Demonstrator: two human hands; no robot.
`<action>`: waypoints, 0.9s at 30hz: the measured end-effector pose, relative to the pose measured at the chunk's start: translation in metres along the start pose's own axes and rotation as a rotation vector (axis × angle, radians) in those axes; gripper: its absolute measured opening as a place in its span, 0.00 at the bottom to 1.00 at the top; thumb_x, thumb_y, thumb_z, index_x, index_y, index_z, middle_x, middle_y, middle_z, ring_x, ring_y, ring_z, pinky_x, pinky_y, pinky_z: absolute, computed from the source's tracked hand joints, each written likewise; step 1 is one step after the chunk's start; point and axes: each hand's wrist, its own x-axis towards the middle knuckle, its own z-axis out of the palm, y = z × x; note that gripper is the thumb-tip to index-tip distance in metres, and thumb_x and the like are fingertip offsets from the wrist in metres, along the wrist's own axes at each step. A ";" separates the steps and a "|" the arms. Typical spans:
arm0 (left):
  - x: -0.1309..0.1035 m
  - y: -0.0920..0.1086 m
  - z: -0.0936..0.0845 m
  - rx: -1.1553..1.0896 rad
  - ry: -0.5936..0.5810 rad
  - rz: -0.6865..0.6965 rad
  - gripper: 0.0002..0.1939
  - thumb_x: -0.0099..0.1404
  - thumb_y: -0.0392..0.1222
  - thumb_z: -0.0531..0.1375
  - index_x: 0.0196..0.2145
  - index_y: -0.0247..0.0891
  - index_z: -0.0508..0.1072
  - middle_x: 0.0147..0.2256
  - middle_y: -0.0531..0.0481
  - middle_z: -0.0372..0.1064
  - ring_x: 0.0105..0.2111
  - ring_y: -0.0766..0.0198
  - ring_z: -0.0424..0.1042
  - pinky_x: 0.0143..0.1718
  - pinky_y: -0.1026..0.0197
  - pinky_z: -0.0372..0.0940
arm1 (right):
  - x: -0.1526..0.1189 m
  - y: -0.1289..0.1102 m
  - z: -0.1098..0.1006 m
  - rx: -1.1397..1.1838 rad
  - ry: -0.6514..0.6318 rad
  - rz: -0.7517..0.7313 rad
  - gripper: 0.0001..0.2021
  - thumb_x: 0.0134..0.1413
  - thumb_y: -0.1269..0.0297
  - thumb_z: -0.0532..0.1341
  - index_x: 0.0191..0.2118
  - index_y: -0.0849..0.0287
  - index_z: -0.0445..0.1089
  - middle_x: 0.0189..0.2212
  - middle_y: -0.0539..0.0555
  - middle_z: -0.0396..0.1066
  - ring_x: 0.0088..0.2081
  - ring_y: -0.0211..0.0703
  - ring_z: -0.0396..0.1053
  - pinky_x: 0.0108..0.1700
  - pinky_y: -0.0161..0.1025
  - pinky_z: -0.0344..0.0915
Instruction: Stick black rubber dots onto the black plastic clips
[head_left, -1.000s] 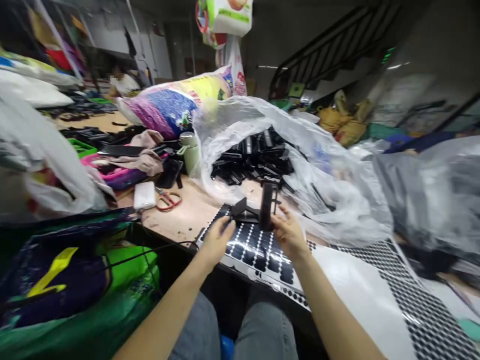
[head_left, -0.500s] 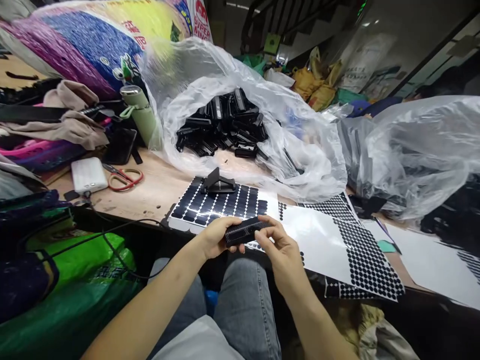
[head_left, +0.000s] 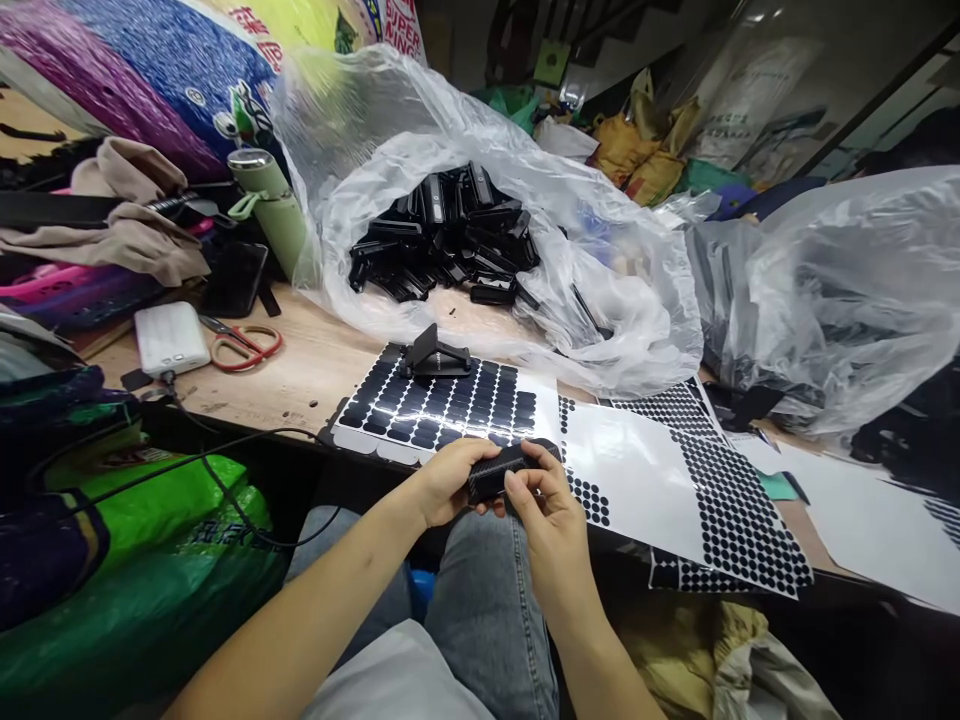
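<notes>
A black textured holder (head_left: 495,476) is held between both hands above my lap, at the table's front edge. My left hand (head_left: 454,482) is wrapped round its left end, thumb on top. My right hand (head_left: 546,490) grips its right end, with thumb and fingertips pressed on the near face. Just beyond lies a sheet of black oblong stickers (head_left: 427,410), and a black folding stand (head_left: 437,356) rests on its far edge. To the right is a white sheet with round black dots (head_left: 739,510).
An open clear plastic bag (head_left: 600,230) holds many black parts (head_left: 450,235). Red-handled scissors (head_left: 246,347), a white power bank (head_left: 172,340), a phone (head_left: 235,281) and a green bottle (head_left: 274,210) are at the left. A cable (head_left: 225,450) hangs over the front edge.
Both hands have shifted slightly right with the black holder, which is turned a little and more covered by my fingers. The camera view has tilted slightly.
</notes>
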 end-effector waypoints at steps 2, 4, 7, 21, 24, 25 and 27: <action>0.000 -0.002 0.001 0.004 -0.007 0.003 0.08 0.60 0.38 0.50 0.24 0.34 0.62 0.16 0.50 0.65 0.13 0.64 0.67 0.08 0.71 0.51 | -0.001 0.001 -0.001 -0.036 0.006 -0.020 0.12 0.50 0.57 0.59 0.22 0.59 0.66 0.47 0.57 0.62 0.56 0.49 0.53 0.44 0.39 0.62; 0.000 -0.002 0.002 0.010 -0.008 0.000 0.09 0.60 0.38 0.50 0.24 0.35 0.62 0.16 0.50 0.65 0.13 0.64 0.67 0.08 0.71 0.51 | -0.001 0.002 -0.002 -0.069 0.009 -0.034 0.13 0.50 0.57 0.59 0.21 0.58 0.66 0.44 0.57 0.63 0.57 0.50 0.52 0.44 0.39 0.61; -0.001 -0.002 0.004 0.015 -0.013 -0.011 0.09 0.61 0.38 0.50 0.24 0.35 0.61 0.16 0.50 0.65 0.13 0.64 0.67 0.08 0.71 0.51 | -0.001 0.003 -0.003 -0.101 0.023 -0.034 0.13 0.51 0.57 0.58 0.21 0.59 0.66 0.45 0.57 0.63 0.55 0.50 0.55 0.44 0.40 0.62; 0.005 -0.010 0.007 -0.002 -0.024 -0.010 0.09 0.60 0.40 0.52 0.24 0.34 0.63 0.16 0.52 0.63 0.13 0.67 0.65 0.09 0.71 0.53 | -0.009 0.012 0.000 -0.213 0.118 -0.081 0.12 0.53 0.58 0.55 0.24 0.58 0.64 0.46 0.58 0.60 0.47 0.47 0.62 0.36 0.39 0.64; 0.006 -0.011 0.008 0.004 0.001 0.009 0.09 0.60 0.40 0.52 0.24 0.34 0.62 0.16 0.52 0.63 0.13 0.67 0.65 0.09 0.71 0.54 | 0.000 0.021 -0.005 -0.314 0.210 -0.141 0.10 0.48 0.56 0.59 0.26 0.58 0.63 0.46 0.58 0.60 0.47 0.48 0.61 0.38 0.40 0.63; 0.006 -0.011 0.007 0.017 0.007 0.014 0.09 0.60 0.40 0.52 0.24 0.34 0.62 0.15 0.52 0.63 0.13 0.67 0.65 0.09 0.71 0.53 | 0.008 0.024 -0.011 -0.351 0.256 -0.148 0.12 0.45 0.55 0.61 0.29 0.58 0.63 0.44 0.58 0.61 0.45 0.47 0.61 0.39 0.41 0.62; 0.008 -0.010 0.003 0.068 0.010 0.007 0.10 0.61 0.41 0.51 0.24 0.34 0.62 0.15 0.50 0.64 0.13 0.65 0.67 0.09 0.71 0.53 | 0.031 0.033 -0.028 -0.421 0.328 -0.110 0.16 0.42 0.53 0.62 0.33 0.57 0.61 0.39 0.56 0.64 0.38 0.44 0.64 0.38 0.41 0.61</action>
